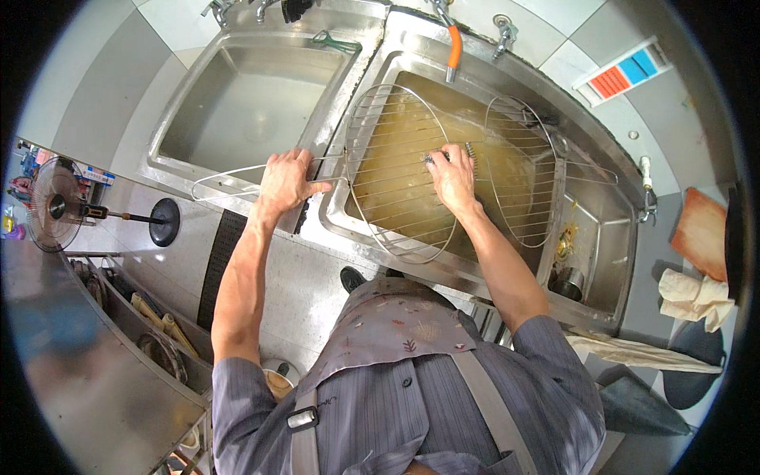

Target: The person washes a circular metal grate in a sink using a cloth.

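A hinged wire grill basket [398, 113] lies spread open over the murky, yellowish water [469, 133] in the middle sink. Its two rounded halves sit side by side, and the second half [516, 178] extends toward the right. My left hand [287, 181] grips the long wire handle [222, 181], over the ledge between the basins. Against the bars near the inner edge of the first half, my right hand [454, 181] pinches a small scouring pad [436, 157], apparently metal. Fingers hide most of that pad. Beside them a coiled metal piece [471, 151] shows.
The left basin [243, 107] holds cloudy water. A faucet with an orange hose [455, 47] hangs over the middle sink. At right, a small basin [605, 249] contains a metal cup [568, 284] and food scraps. A standing fan [57, 206] and metal counter [89, 356] are at left.
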`<move>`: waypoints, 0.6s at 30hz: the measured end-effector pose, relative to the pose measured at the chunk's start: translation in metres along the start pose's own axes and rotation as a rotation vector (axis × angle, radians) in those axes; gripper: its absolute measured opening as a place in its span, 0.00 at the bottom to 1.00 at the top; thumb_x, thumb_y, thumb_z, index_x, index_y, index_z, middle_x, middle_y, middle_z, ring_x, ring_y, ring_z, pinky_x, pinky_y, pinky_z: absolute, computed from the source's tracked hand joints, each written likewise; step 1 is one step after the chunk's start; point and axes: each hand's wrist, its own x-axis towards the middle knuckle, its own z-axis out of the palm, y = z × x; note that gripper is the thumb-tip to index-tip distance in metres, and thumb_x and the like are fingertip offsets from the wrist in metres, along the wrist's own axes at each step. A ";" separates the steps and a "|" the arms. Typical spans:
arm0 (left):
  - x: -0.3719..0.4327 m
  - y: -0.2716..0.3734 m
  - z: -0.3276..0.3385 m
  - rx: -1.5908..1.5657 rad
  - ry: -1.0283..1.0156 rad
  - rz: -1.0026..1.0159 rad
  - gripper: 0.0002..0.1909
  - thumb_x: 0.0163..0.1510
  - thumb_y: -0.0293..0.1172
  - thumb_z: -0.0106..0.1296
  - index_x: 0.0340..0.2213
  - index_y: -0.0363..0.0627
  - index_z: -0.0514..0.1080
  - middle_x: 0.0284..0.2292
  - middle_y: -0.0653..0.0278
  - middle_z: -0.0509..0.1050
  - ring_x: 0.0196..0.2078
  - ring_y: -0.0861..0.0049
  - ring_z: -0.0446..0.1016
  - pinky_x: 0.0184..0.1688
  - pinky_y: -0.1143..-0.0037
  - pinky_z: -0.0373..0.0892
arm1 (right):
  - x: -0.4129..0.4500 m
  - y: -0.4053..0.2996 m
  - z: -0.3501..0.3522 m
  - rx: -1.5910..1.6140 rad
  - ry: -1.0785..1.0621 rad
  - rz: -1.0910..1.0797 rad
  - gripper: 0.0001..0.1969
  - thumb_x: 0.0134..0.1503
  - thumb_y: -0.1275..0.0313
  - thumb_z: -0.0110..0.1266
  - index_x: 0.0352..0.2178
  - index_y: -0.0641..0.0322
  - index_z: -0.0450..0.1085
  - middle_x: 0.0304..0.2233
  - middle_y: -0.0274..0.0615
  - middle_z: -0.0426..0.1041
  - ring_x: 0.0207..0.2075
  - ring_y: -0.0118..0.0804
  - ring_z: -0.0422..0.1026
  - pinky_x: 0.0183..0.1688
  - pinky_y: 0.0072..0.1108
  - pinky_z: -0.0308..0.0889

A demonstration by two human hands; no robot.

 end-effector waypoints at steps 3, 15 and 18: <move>0.000 -0.002 0.007 -0.128 0.078 0.087 0.40 0.44 0.69 0.56 0.45 0.44 0.74 0.30 0.56 0.73 0.37 0.55 0.74 0.43 0.61 0.65 | -0.001 0.005 -0.004 0.024 -0.009 0.011 0.10 0.56 0.68 0.60 0.40 0.55 0.75 0.44 0.46 0.69 0.45 0.50 0.68 0.47 0.41 0.62; -0.003 0.014 0.010 0.014 0.091 0.077 0.35 0.51 0.68 0.50 0.54 0.61 0.74 0.31 0.60 0.67 0.37 0.62 0.69 0.42 0.64 0.63 | -0.008 -0.087 -0.043 0.323 -0.120 -0.322 0.16 0.56 0.72 0.60 0.46 0.59 0.71 0.43 0.47 0.67 0.42 0.47 0.73 0.42 0.32 0.74; 0.001 0.015 0.012 0.019 0.102 0.076 0.35 0.51 0.67 0.51 0.53 0.61 0.74 0.31 0.60 0.68 0.37 0.62 0.69 0.42 0.64 0.63 | -0.039 -0.108 -0.022 0.425 -0.257 -0.395 0.15 0.55 0.71 0.59 0.45 0.55 0.69 0.42 0.46 0.65 0.43 0.52 0.70 0.41 0.37 0.73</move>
